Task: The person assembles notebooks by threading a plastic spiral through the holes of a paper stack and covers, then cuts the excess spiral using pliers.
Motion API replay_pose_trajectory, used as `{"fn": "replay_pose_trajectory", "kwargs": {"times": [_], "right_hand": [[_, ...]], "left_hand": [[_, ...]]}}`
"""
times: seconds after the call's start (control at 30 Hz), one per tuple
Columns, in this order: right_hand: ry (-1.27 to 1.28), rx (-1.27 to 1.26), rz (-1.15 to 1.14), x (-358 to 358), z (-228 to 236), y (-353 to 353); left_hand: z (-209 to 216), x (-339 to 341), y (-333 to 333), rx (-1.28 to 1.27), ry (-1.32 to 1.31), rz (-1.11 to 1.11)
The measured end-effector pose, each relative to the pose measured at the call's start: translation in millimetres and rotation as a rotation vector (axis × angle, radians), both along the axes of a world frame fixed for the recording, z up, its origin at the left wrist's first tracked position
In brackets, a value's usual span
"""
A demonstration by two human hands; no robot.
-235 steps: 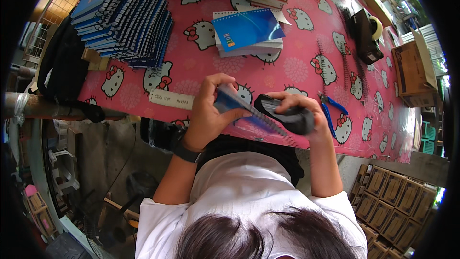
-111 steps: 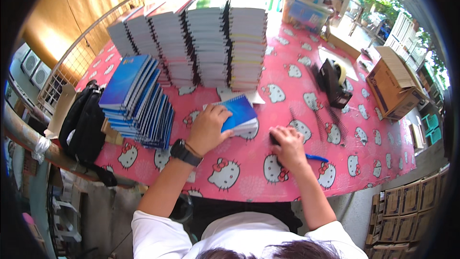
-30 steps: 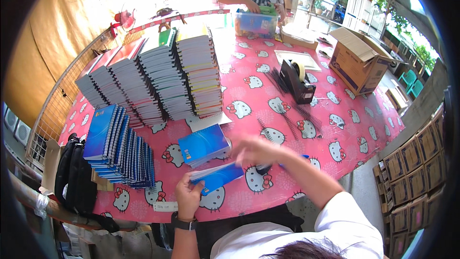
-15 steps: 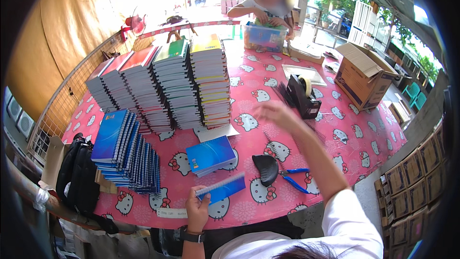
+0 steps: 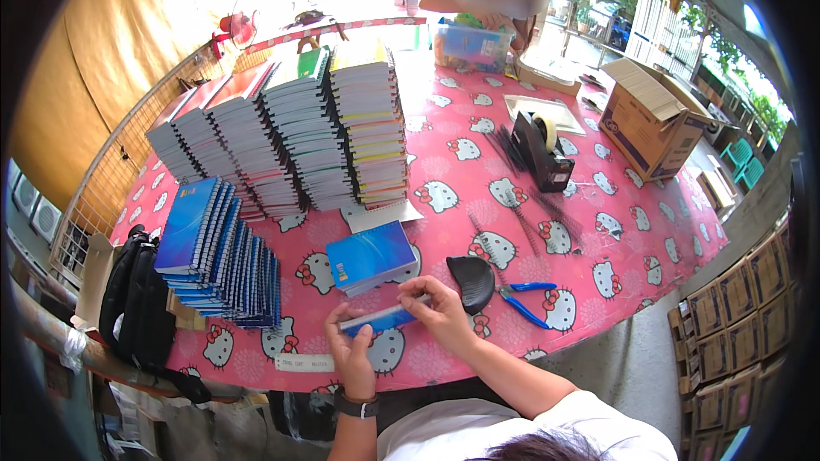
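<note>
Both my hands hold a thin blue notebook edge-on above the near edge of the pink patterned table. My left hand grips its left end from below, a dark watch on the wrist. My right hand pinches its right end near the top edge. Just beyond lies a short pile of blue notebooks. A black curved tool and blue-handled pliers lie right of my right hand.
Tall stacks of spiral notebooks fill the table's left and middle. A leaning blue stack stands at the near left. A black tape dispenser, black spiral wires, a cardboard box and another person at the far end. A black bag hangs left.
My right hand came back from reaching over the table and now grips the blue notebook's right end. My left hand has kept hold of the notebook throughout.
</note>
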State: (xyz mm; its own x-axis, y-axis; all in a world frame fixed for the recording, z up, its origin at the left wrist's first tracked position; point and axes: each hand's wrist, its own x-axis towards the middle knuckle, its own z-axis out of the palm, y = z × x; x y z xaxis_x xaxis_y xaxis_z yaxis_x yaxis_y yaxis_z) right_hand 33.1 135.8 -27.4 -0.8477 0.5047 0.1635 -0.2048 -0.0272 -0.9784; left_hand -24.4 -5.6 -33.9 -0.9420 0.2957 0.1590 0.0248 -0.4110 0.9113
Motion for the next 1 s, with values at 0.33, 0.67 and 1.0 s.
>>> {"fn": "replay_pose_trajectory", "kwargs": {"times": [0.33, 0.67, 1.0], "right_hand": [[0.037, -0.036, -0.048, 2.9, -5.9, -16.7], [-0.010, -0.007, 0.089, 10.8, 9.9, 21.1], [-0.442, 0.855, -0.652, 43.7, -3.9, 214.0]], "left_hand": [[-19.4, 0.9, -7.7, -0.203, 0.062, 0.123], [5.9, -7.4, -3.2, -0.927, 1.104, 0.109], [13.9, -7.5, 0.4, -0.918, 1.179, 0.119]]}}
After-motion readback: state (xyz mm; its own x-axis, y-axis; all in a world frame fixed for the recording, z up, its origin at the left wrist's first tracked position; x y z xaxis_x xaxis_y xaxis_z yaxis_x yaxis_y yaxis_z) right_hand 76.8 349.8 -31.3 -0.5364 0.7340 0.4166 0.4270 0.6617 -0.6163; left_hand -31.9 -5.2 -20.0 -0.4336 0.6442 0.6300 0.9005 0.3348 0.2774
